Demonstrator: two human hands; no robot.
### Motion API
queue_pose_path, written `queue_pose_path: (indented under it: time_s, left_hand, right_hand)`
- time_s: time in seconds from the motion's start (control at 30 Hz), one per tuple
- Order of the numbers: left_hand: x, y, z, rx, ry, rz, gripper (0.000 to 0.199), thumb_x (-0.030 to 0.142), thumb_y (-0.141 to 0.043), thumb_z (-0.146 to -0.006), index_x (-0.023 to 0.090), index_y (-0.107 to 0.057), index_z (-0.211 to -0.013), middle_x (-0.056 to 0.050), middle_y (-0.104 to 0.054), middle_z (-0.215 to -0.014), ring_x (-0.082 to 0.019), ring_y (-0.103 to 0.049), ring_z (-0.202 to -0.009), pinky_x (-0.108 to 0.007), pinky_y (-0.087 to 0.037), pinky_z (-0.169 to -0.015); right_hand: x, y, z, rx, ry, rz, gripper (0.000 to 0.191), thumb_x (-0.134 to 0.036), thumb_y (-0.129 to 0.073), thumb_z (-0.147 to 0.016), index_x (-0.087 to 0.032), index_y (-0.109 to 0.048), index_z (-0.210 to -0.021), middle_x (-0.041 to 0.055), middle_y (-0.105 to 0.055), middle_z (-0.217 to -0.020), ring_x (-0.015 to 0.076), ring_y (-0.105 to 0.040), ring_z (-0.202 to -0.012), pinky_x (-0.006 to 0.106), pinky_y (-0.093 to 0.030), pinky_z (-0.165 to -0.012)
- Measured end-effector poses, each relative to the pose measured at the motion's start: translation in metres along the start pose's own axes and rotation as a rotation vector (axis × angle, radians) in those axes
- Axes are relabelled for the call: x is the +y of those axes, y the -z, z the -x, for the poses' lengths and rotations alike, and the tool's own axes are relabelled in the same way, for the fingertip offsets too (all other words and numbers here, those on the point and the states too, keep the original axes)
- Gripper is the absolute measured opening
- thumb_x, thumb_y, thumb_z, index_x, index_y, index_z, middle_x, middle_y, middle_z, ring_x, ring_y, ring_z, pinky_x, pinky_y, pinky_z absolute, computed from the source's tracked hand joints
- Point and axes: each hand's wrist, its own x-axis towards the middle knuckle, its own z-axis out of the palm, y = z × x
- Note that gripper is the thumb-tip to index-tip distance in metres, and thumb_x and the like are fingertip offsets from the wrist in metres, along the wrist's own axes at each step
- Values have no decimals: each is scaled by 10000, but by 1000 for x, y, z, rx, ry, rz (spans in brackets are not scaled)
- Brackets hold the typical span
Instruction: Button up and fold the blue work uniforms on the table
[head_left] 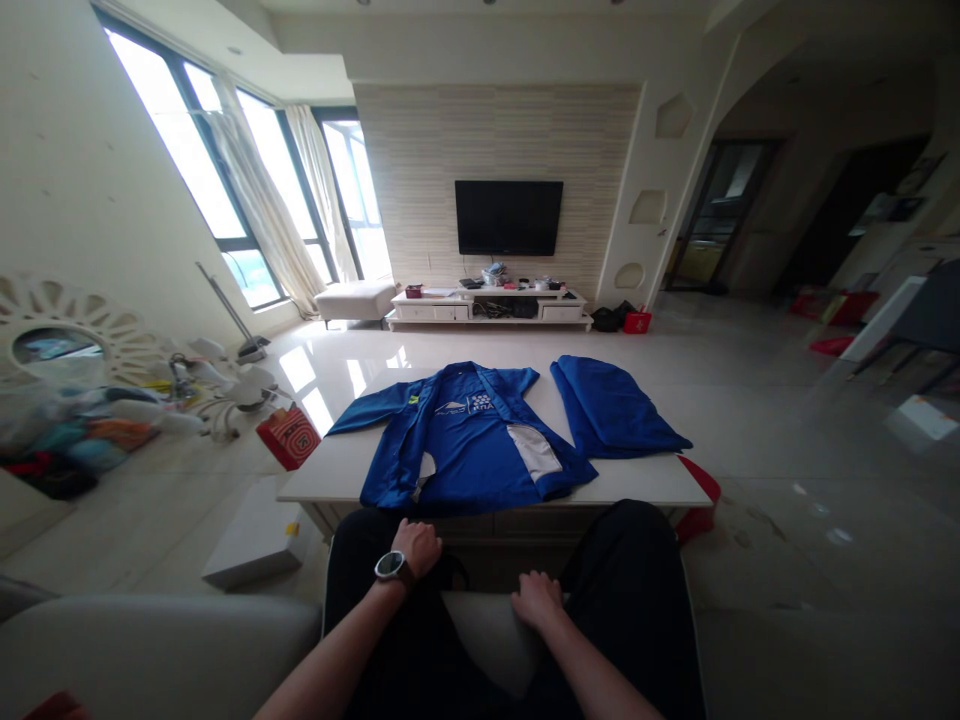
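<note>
A blue jacket [480, 430] lies spread open on the white table [637, 485], its inside facing up with white lettering on it. Pale patches show near its lower front edges. To its right rests a folded blue garment [615, 405]. My left hand [418, 547], with a watch on the wrist, rests loosely closed on my left thigh, just short of the jacket's hem. Lower down, my right hand [538, 598] lies by the inner side of my right thigh, fingers curled. Neither hand touches the clothing, and nothing shows in them.
A white box [255, 540] and a red patterned bag [288, 437] stand left of the table. Something red [699, 497] is on the floor by its right end. Bags and clutter fill the left wall side. A TV [509, 218] hangs above a low cabinet [427, 311].
</note>
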Motion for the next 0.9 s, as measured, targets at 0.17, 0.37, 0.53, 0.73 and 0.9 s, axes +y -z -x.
queue_pose_path:
  time_s: [0.17,0.37,0.53,0.73,0.9]
  left_hand:
    - [-1,-5,-2,4,-1,-21,463,326,-390,-956,109,-797,-927,-218,-780,-1060,-305,-715,-1050,-464,-368,-1053]
    - [-4,-16,-6,33,-12,-28,436,282,-401,-935,101,-798,-922,-212,-785,-1025,-304,-717,-1020,-466,-384,-1033]
    - [-5,-17,-7,13,-2,-38,412,301,-426,-937,125,-798,-934,-199,-785,-1065,-301,-705,-1066,-460,-360,-1065]
    - [-4,-19,-8,-30,-24,-80,432,292,-405,-943,125,-802,-979,-209,-776,-1085,-309,-694,-1075,-454,-370,-1034]
    - [-5,-24,-12,-129,5,-117,363,254,-465,-910,154,-804,-994,-217,-757,-1138,-354,-620,-1204,-520,-293,-1124]
  right_hand:
    - [-2,0,1,13,-9,9,404,-323,-525,-926,-174,-754,-1224,194,-686,-1331,360,-596,-1293,528,-436,-1071]
    - [-3,6,6,54,24,15,380,-279,-521,-916,-147,-767,-1174,184,-698,-1301,347,-612,-1251,498,-442,-1070]
    - [-3,4,5,52,3,34,378,-282,-539,-906,-163,-769,-1181,185,-684,-1327,363,-596,-1276,510,-443,-1061]
    - [-3,3,4,28,-14,39,393,-301,-528,-914,-195,-760,-1212,173,-681,-1336,366,-593,-1287,536,-430,-1070]
    - [-3,7,8,15,-19,28,410,-316,-515,-929,-199,-743,-1250,172,-664,-1367,365,-588,-1293,545,-432,-1070]
